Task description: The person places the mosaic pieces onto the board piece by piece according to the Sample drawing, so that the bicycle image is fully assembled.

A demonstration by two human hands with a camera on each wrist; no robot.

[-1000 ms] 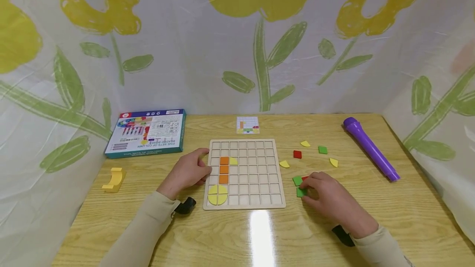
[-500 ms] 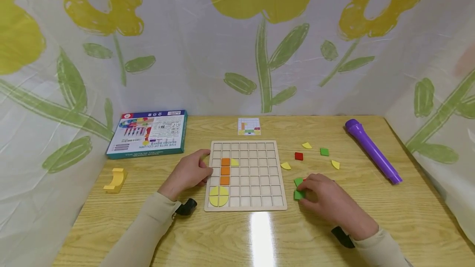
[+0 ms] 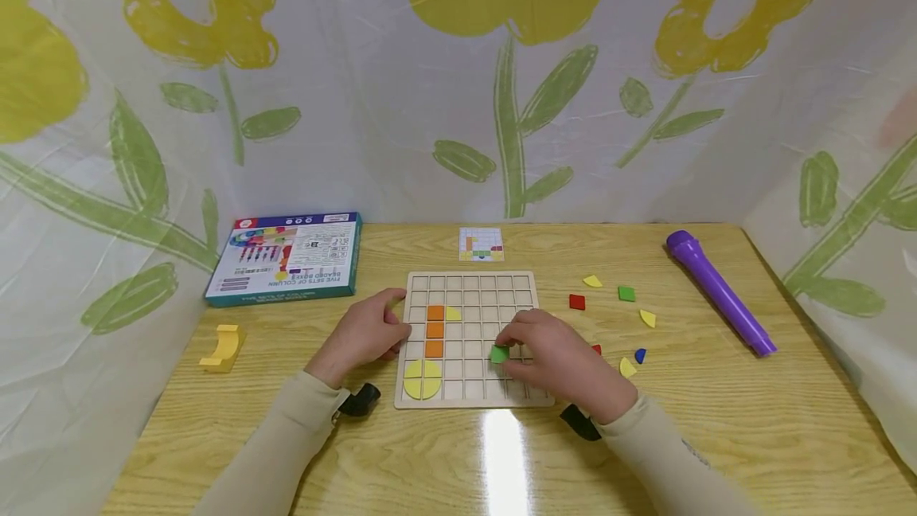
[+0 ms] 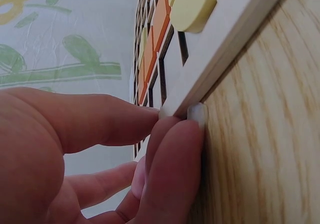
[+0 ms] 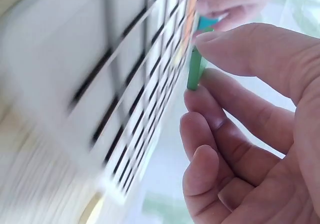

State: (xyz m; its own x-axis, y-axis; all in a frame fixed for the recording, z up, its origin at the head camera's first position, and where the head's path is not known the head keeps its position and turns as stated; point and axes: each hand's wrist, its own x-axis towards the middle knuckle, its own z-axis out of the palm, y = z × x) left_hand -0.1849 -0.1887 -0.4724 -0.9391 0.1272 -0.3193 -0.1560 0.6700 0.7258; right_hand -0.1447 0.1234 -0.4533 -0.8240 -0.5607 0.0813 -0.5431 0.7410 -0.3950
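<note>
My left hand [image 3: 368, 331] holds the left edge of a wooden grid board [image 3: 473, 287], thumb and finger against its rim in the left wrist view. Over the right part of the board, my right hand [image 3: 562, 357] pinches a green square tile [image 3: 499, 354] between thumb and fingers. The right wrist view shows this green tile [image 5: 195, 69] on edge, apart from the board. Set in the board are several yellow quarter-circle tiles [image 3: 422, 379] forming a disc, a column of orange square tiles [image 3: 435, 330] and another yellow quarter-circle [image 3: 453, 314].
Right of the board lie a red square [image 3: 576, 302], a green square [image 3: 626, 293], yellow pieces [image 3: 648, 318] and a blue half-circle [image 3: 641, 356]. A purple microphone-shaped object [image 3: 719, 293], a pattern card [image 3: 481, 244], a box [image 3: 286, 259] and a yellow curved block [image 3: 224, 349] surround them.
My right hand has picked up a green tile from the table on the right and moved left over the board, uncovering the blue half-circle and a yellow piece. My left hand stays put.
</note>
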